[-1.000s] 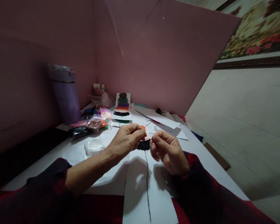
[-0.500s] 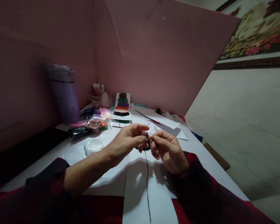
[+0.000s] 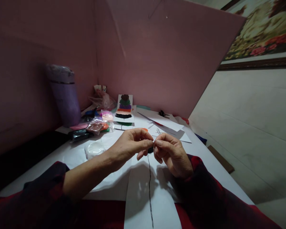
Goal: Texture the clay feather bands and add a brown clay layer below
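Observation:
My left hand [image 3: 130, 146] and my right hand [image 3: 173, 154] meet fingertip to fingertip above a white sheet [image 3: 152, 190] that carries a thin dark line [image 3: 149, 187]. Both pinch a small bit of material between thumb and fingers; it is too small and dark to name. A black patch [image 3: 150, 150] of a coloured figure on the sheet shows just under the fingertips, with an orange bit [image 3: 145, 129] behind my left hand. A thin pale stick [image 3: 158, 131] pokes up above my right hand.
A purple tumbler [image 3: 64, 95] stands at the back left. Small bags of coloured clay [image 3: 98, 122] lie beside it, and a white lump [image 3: 94, 148] nearer. A card with stacked coloured bands [image 3: 124, 108] leans on the pink partition [image 3: 157, 57]. White paper sheets [image 3: 166, 124] lie behind.
My hands have closed together and lowered slightly, now covering most of the orange-and-black figure that showed between them a second ago.

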The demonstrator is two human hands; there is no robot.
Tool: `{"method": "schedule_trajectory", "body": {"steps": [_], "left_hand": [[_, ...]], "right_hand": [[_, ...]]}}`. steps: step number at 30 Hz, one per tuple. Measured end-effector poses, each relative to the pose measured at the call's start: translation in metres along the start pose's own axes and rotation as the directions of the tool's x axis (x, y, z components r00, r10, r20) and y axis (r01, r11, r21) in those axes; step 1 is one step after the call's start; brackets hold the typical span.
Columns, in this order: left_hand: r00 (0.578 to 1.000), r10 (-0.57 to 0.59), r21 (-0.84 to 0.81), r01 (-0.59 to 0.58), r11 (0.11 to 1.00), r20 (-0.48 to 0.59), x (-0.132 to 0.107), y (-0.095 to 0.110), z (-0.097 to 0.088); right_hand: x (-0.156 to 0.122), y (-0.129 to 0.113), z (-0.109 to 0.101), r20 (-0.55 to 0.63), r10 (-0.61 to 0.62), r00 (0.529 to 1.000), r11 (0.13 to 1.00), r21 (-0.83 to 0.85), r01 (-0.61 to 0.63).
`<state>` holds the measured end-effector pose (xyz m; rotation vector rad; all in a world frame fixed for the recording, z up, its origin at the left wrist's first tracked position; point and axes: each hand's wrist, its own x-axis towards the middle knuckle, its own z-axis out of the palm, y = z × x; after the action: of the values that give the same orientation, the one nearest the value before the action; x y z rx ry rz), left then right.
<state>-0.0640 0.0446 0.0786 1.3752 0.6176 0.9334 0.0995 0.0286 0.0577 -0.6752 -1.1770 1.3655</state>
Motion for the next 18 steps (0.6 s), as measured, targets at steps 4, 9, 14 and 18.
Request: {"method": "schedule_trajectory", "body": {"steps": [4,9,14,18], "left_hand": [[0.997,-0.070,0.071,0.071,0.995,-0.026,-0.0031,0.0033,0.0024],[0.993,-0.097,0.108,0.103,0.989,-0.061,-0.0048,0.0061,0.0038],[0.991,-0.100,0.130,0.111,0.985,-0.089,-0.0044,0.0075,0.0034],[0.993,-0.074,0.189,0.089,0.978,-0.088,-0.0030,0.0045,0.0025]], "right_hand": [[0.0013,0.0030,-0.0020,0.024,-0.047,0.999,0.998,-0.032,0.048],[0.0011,0.0058,-0.0045,0.064,-0.122,0.990,0.986,-0.108,0.128],[-0.0001,0.0057,-0.0058,0.071,-0.151,0.986,0.974,-0.160,0.160],[-0.0029,0.0043,-0.0043,0.049,-0.165,0.985,0.952,-0.254,0.172]]}}
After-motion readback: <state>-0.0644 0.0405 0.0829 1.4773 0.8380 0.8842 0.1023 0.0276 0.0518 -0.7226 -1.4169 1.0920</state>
